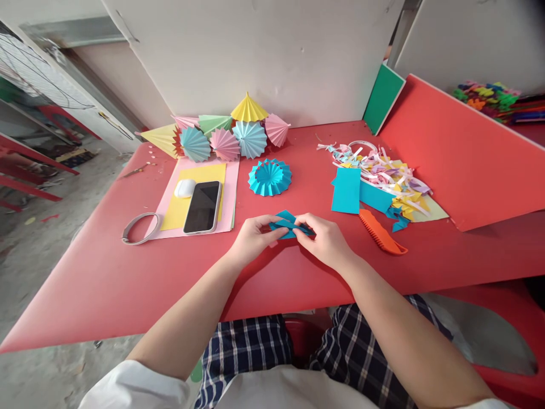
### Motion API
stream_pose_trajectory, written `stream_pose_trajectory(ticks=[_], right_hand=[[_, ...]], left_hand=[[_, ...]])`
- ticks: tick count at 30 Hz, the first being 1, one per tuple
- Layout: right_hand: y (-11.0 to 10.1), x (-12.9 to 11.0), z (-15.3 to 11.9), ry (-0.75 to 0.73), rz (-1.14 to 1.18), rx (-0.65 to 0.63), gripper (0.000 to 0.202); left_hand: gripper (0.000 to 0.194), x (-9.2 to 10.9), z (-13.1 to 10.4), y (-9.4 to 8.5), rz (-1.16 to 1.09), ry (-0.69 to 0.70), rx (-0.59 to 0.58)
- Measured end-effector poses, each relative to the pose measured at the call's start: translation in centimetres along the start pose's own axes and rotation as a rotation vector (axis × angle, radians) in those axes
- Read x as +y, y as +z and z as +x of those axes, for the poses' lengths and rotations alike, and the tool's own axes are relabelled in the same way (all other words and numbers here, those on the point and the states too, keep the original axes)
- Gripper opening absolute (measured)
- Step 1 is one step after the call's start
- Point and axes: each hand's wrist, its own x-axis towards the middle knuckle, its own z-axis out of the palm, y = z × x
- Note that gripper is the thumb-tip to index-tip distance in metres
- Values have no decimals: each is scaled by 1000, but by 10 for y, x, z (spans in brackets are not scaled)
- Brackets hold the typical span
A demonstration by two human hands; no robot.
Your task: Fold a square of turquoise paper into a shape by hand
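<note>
A small folded piece of blue paper is held between both hands over the red table. My left hand pinches its left side between thumb and fingers. On the right side, my right hand grips it the same way. Just beyond them lies a pleated blue paper ring. Flat blue paper pieces rest to the right, beside an orange serrated cutter.
Folded paper cones and fans line the back. A phone and white case sit on coloured sheets, near a grey ring-shaped band. Paper scraps pile up before a leaning red board.
</note>
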Motion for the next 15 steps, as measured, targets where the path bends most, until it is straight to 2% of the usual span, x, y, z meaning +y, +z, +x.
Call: stream_pose_trajectory(ticks=[5, 10, 15], right_hand=[[0, 0, 1, 24, 85, -11, 6], [0, -3, 1, 46, 136, -28, 7], [-1, -5, 1, 94, 134, -23, 7]], left_hand=[[21, 1, -1, -3, 78, 0, -27], [22, 3, -4, 2, 111, 41, -40], [22, 2, -6, 7, 196, 82, 20]])
